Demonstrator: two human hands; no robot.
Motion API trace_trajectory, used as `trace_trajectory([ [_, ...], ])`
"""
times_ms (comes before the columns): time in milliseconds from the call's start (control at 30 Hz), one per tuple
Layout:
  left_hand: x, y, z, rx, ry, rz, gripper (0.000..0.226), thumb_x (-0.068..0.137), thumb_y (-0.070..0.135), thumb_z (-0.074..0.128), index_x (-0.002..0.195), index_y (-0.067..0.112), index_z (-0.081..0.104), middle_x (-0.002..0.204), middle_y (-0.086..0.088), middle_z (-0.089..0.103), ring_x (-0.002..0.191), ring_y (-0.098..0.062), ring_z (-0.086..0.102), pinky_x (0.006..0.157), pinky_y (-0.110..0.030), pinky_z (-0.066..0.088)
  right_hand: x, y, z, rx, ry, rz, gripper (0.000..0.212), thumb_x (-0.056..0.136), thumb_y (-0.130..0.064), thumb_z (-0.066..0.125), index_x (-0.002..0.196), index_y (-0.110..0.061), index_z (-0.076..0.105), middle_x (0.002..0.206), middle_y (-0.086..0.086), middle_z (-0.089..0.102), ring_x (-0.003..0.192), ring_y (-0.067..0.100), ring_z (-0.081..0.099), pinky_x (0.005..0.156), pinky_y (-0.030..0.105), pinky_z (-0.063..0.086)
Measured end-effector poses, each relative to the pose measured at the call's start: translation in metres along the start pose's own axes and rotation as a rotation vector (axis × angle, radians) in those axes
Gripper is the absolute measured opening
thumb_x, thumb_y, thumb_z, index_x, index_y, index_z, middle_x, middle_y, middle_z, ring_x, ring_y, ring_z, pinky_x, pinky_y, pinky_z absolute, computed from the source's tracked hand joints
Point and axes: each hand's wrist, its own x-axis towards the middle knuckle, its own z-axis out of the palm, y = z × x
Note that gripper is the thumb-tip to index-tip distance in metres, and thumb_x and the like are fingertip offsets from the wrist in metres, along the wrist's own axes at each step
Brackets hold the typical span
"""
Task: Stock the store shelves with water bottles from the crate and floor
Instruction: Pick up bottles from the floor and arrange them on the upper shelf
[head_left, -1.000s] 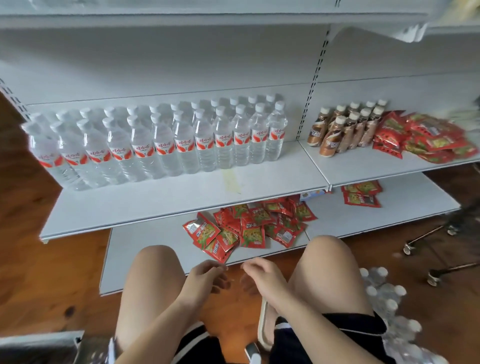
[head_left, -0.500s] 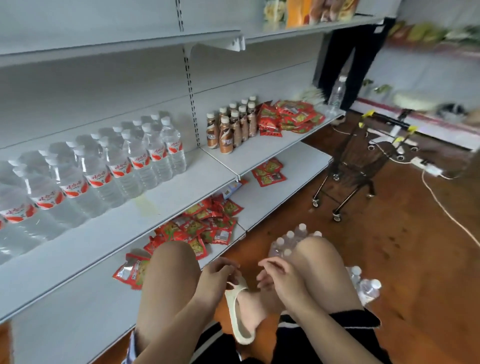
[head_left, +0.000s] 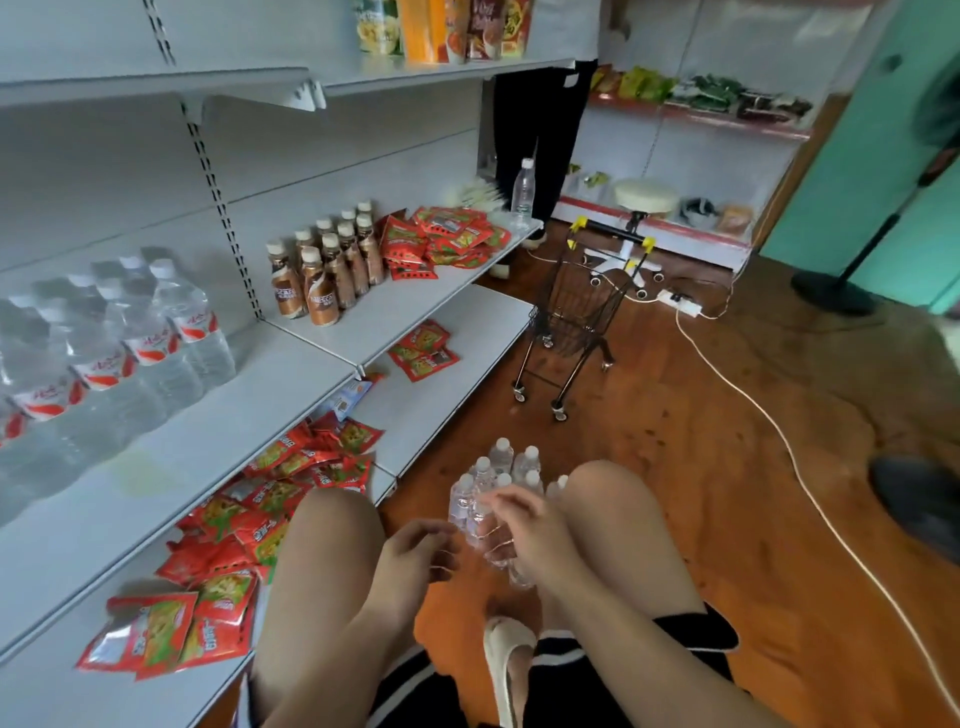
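floor bottles (head_left: 496, 475): a tight cluster is standing caps up on the wood floor, between the person's knees (head_left: 332, 519) and just off the lower shelf (head_left: 457, 374).
left hand (head_left: 415, 551): is hanging just beside the cluster, fingers loosely curled, holding nothing.
right hand (head_left: 527, 527): is hovering over the nearest caps; it is blurred, so i cannot tell whether the fingers are gripping a bottle or only brushing it.
handling: full bottles are likely sitting heavy in the hand, their thin walls giving under a squeeze; i'd be taking each round the shoulder just under the cap.
shelf (head_left: 223, 431): shelf bottles (head_left: 171, 343) are standing in rows along its back left.
in the way: the knees are crowding the cluster, and packets (head_left: 270, 519) are sprawling over the lower shelf; a cart (head_left: 571, 322) and a cable (head_left: 779, 431) are lying well apart to the right.
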Motion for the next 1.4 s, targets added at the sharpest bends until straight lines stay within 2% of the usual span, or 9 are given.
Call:
trace_trajectory([
  [167,0.011,-0.001,0.022,0.046,-0.072,-0.024,0.02,0.1,-0.003,0.049,0.097,-0.003,0.068,0.075,-0.014,0.067,0.061,-0.02,0.059,0.057,-0.027,0.046,-0.001,0.019,-0.028,0.001,0.089,0.087,0.014,0.101,-0.01,0.056,0.102,-0.005,0.069,0.077,0.018,0.068,0.063,0.027,0.063,0.054,0.029,0.05],
  [400,0.026,-0.004,0.053,0.128,-0.154,-0.057,0.018,0.1,-0.003,0.05,0.1,-0.005,0.067,0.074,-0.011,0.067,0.062,-0.02,0.06,0.058,-0.029,0.047,-0.009,0.034,-0.077,0.058,0.219,0.146,0.016,0.103,-0.006,0.051,0.105,-0.002,0.066,0.068,0.011,0.068,0.052,0.021,0.063,0.051,0.027,0.051],
  [567,0.03,-0.008,0.082,0.2,-0.229,-0.086,0.019,0.101,-0.005,0.048,0.096,-0.003,0.066,0.073,-0.012,0.067,0.056,-0.015,0.06,0.047,-0.026,0.046,-0.016,0.057,-0.107,0.085,0.311,0.195,0.015,0.102,-0.005,0.053,0.102,-0.001,0.067,0.071,0.013,0.068,0.058,0.024,0.062,0.057,0.032,0.048],
  [700,0.036,-0.015,0.108,0.319,-0.284,-0.085,0.018,0.102,0.001,0.05,0.103,0.0,0.068,0.078,-0.008,0.069,0.064,-0.017,0.061,0.058,-0.03,0.049,-0.01,0.072,-0.134,0.093,0.398,0.215,0.012,0.097,-0.003,0.058,0.099,-0.003,0.07,0.067,0.009,0.067,0.058,0.026,0.061,0.054,0.03,0.047],
  [900,0.038,-0.005,0.155,0.394,-0.384,-0.098,0.02,0.097,0.007,0.052,0.099,0.012,0.072,0.084,-0.007,0.073,0.071,-0.02,0.062,0.064,-0.036,0.042,-0.002,0.074,-0.158,-0.011,0.37,0.197,0.011,0.1,-0.008,0.054,0.099,-0.008,0.065,0.068,0.004,0.067,0.055,0.017,0.064,0.05,0.023,0.046],
  [1000,0.047,0.0,0.183,0.439,-0.466,-0.032,0.021,0.097,0.003,0.051,0.1,0.007,0.071,0.086,-0.01,0.072,0.075,-0.021,0.063,0.069,-0.036,0.048,0.014,0.073,-0.173,-0.074,0.381,0.172,0.014,0.1,-0.007,0.051,0.102,-0.008,0.065,0.075,0.008,0.068,0.06,0.018,0.064,0.051,0.021,0.047],
  [1200,0.103,-0.024,0.207,0.507,-0.487,-0.094,0.019,0.099,-0.002,0.049,0.104,-0.001,0.067,0.086,-0.014,0.068,0.073,-0.022,0.06,0.066,-0.03,0.049,0.073,0.108,-0.203,-0.276,0.378,0.226,0.013,0.094,-0.023,0.053,0.087,-0.02,0.064,0.075,0.009,0.072,0.07,0.03,0.072,0.071,0.047,0.06],
  [1333,0.142,-0.049,0.209,0.606,-0.515,-0.197,0.019,0.101,0.001,0.048,0.107,-0.003,0.065,0.088,-0.013,0.068,0.071,-0.021,0.06,0.07,-0.034,0.047,0.107,0.124,-0.216,-0.472,0.331,0.344,0.017,0.094,-0.021,0.051,0.078,-0.024,0.057,0.084,0.006,0.074,0.078,0.028,0.072,0.072,0.038,0.058],
  [1400,0.162,-0.059,0.211,0.646,-0.523,-0.238,0.019,0.102,0.003,0.048,0.107,-0.001,0.065,0.088,-0.011,0.069,0.07,-0.018,0.06,0.069,-0.031,0.047,0.122,0.138,-0.224,-0.594,0.305,0.394,0.016,0.097,-0.017,0.051,0.087,-0.021,0.063,0.099,0.01,0.074,0.091,0.029,0.07,0.071,0.028,0.048],
])
